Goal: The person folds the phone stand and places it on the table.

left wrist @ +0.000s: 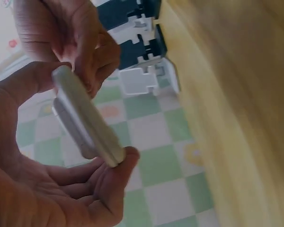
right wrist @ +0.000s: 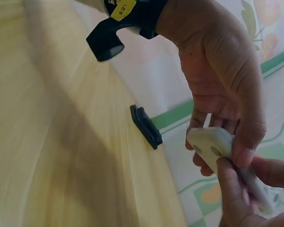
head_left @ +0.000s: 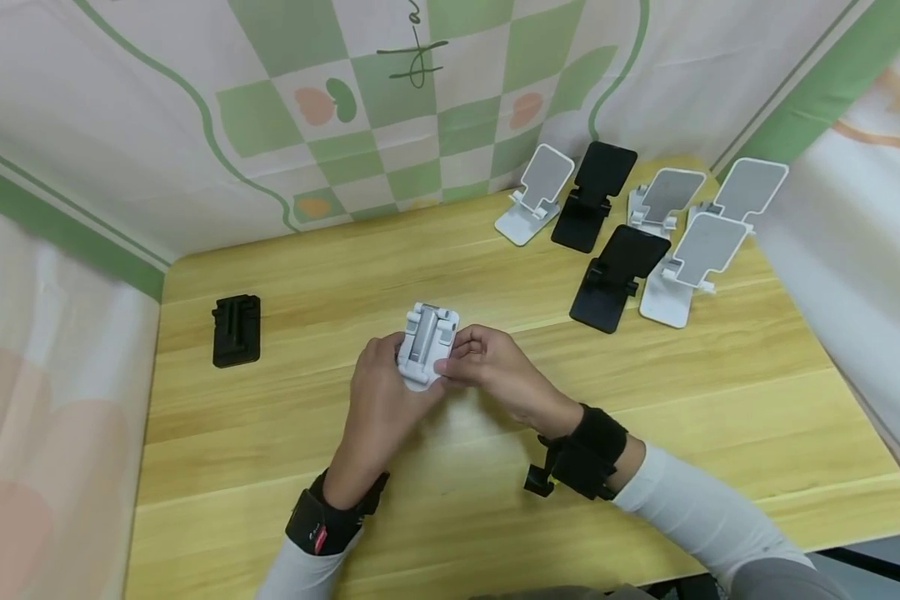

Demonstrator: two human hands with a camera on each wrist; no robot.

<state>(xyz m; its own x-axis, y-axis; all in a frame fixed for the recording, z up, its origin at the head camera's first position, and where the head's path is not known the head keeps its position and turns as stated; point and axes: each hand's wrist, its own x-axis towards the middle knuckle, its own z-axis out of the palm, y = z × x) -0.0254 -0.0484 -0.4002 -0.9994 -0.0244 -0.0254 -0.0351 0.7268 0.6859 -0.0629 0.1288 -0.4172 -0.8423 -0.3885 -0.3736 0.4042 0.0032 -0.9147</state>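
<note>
A folded white phone stand [head_left: 424, 348] is held between both hands above the middle of the table. My left hand [head_left: 381, 398] grips it by its two edges, thumb on one side and fingertips on the other, as the left wrist view shows. The right hand [head_left: 495, 372] pinches the stand's right edge, its thumb over the face turned up. Hinge parts and a grey slot show on that upper face. From the right wrist view, the white phone stand [right wrist: 213, 145] shows its flat underside with round dark pads.
A folded black phone stand [head_left: 237, 331] lies on the wooden table [head_left: 307, 283] at the left. Several unfolded stands are grouped at the back right, among them a white stand [head_left: 536, 192] and a black stand [head_left: 607, 275]. Patterned cloth [head_left: 270, 108] hangs behind the table.
</note>
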